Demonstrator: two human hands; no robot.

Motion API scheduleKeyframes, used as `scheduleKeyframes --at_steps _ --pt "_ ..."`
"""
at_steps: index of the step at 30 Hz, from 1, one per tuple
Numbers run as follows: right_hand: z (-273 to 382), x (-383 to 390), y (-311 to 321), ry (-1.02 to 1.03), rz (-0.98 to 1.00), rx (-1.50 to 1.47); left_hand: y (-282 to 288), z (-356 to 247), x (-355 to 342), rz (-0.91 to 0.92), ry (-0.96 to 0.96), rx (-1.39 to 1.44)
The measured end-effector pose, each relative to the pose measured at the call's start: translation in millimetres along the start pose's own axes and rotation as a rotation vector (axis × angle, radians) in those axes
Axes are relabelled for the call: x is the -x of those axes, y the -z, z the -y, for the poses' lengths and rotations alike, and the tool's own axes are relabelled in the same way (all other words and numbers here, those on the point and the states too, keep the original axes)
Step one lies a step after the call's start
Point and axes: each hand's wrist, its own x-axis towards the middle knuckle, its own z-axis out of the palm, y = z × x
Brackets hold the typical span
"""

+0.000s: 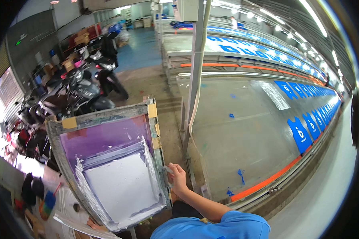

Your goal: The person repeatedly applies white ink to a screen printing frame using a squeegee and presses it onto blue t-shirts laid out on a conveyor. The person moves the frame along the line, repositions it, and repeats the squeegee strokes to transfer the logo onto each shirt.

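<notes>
I have one big screen frame (pixel 96 114) in front of me, to the left of the tabletop (pixel 235 155) and well apart from the blue cloth pieces (pixel 299 134). My right hand (pixel 178 180) is at the right side of this frame; its fingers are bent and closed on a small grey piece (pixel 167 169), just beside the rim. My left hand (pixel 95 225) is near the lower left corner, close to a long whitish bar (pixel 77 226). It is mostly hidden, so I cannot tell how far its fingers are open, or what they hold.

Inside the frame, the upper part of the mesh (pixel 107 137) is purple, and white paste (pixel 123 189) covers the lower part, with thick ridges at both sides. On the tabletop, the cloth pieces lie in two rows, and a pale sheet (pixel 272 95) lies near the farther row. An orange strip (pixel 265 180) follows the near edge.
</notes>
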Motion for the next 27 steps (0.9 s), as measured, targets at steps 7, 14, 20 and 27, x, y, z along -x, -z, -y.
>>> scheduleKeyframes --at_steps 7,14,20,27 --pt "11.7 -60.7 -2.4 0.105 -0.086 0.157 13.3 39.5 -70.7 0.287 0.167 0.074" --pt "73.1 -157.7 -69.8 0.164 0.001 0.155 -73.6 27.9 -92.8 0.062 -0.073 0.008" --pt "88.0 -262.2 -103.1 0.178 -0.176 0.112 -161.1 59.5 -200.5 0.322 0.036 0.158" --pt "164.2 -379.6 -177.3 0.334 -0.24 -0.059 -347.7 48.6 -382.6 0.45 -0.018 0.084"
